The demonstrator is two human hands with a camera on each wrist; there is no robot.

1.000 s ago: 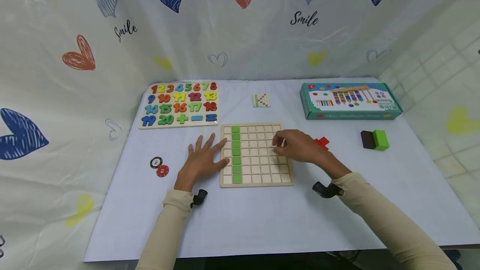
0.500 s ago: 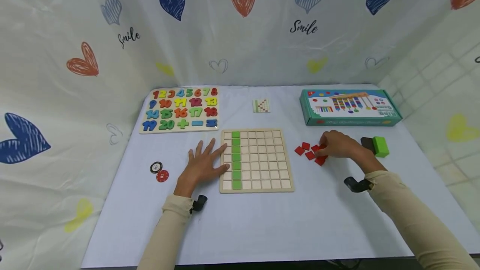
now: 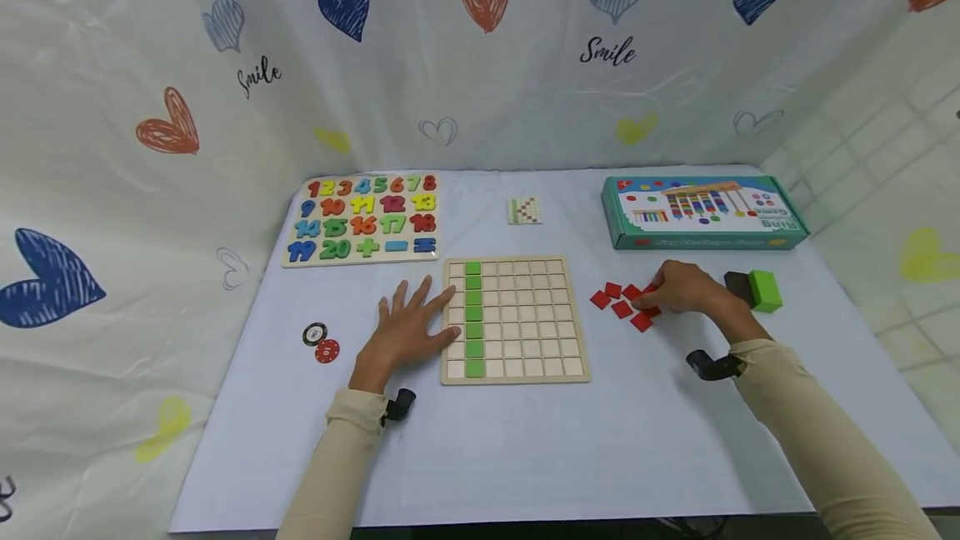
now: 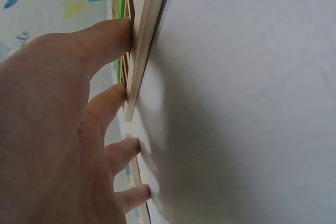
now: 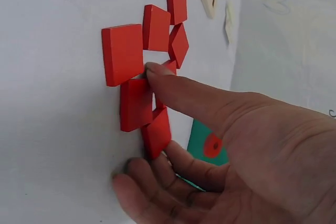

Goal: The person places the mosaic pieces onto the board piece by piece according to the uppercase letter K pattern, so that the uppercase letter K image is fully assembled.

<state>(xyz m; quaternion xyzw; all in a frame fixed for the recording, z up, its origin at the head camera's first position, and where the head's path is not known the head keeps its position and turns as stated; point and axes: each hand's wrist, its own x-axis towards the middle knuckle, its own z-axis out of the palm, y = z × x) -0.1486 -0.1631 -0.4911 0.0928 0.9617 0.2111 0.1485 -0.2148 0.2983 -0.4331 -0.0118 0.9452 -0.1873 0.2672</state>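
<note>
In the head view a wooden grid board (image 3: 514, 382) lies mid-table, with green square tiles (image 3: 474, 330) down its second column. My left hand (image 3: 405, 332) has its fingers spread, thumb and index finger resting on the board's left edge. The left wrist view shows that thumb (image 4: 113, 40) against the wooden rim. To the right of the board, my right hand (image 3: 678, 288) is over a loose cluster of red square tiles (image 3: 622, 309). Its thumb and bent fingers are apart in the right wrist view, touching around red tiles (image 5: 137, 103); none is lifted.
A number puzzle board (image 3: 360, 219) sits at the back left, a small pattern card (image 3: 524, 211) at the back middle. A teal toy box (image 3: 705, 213) is at the back right. Black (image 3: 738, 286) and green (image 3: 765, 291) blocks stand right; two round chips (image 3: 327, 351) lie left.
My right hand has left the board's right side and gone right to the red tiles, where it has stayed since half a second ago. My left hand keeps its place.
</note>
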